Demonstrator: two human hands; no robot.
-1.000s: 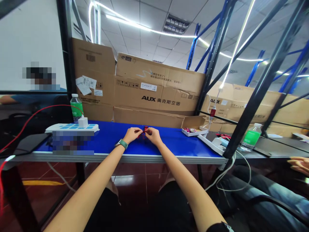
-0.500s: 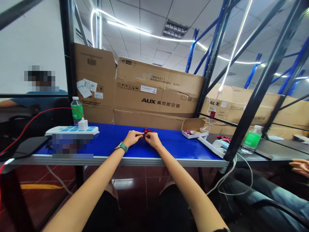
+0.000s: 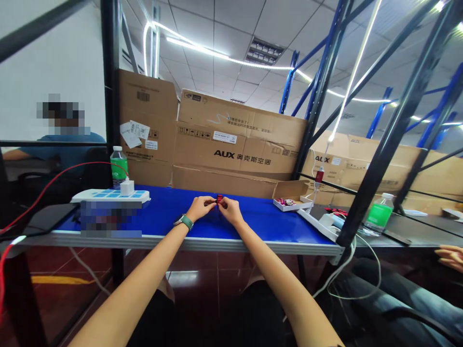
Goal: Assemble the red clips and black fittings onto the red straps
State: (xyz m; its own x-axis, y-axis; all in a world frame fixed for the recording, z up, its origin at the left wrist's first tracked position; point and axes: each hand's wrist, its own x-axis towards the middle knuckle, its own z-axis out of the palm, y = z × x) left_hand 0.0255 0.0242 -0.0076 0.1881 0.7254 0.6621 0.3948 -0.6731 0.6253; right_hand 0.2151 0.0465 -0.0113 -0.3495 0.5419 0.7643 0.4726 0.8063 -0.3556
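Note:
Between my fingertips is a small red and black piece [image 3: 219, 198], too small to make out its kind; it looks like ribbon or a bow. My left hand [image 3: 201, 207], with a green-banded watch on the wrist, pinches it from the left. From the right, the fingers of my right hand [image 3: 230, 210] close on the same piece. Both hands are held together just over the middle of the blue tabletop [image 3: 162, 212]. My fingers partly hide the piece.
An open white box [image 3: 287, 206] with small red and pink items lies at the right, beside a power strip [image 3: 320, 225]. Another power strip [image 3: 108, 195] and a bottle [image 3: 118, 166] stand left. Cardboard [image 3: 231, 140] walls the back. People sit on both sides.
The red and black piece shows narrower and more upright between my fingers, with less spread out to the right. Both hands stay almost in place; the view has shifted slightly.

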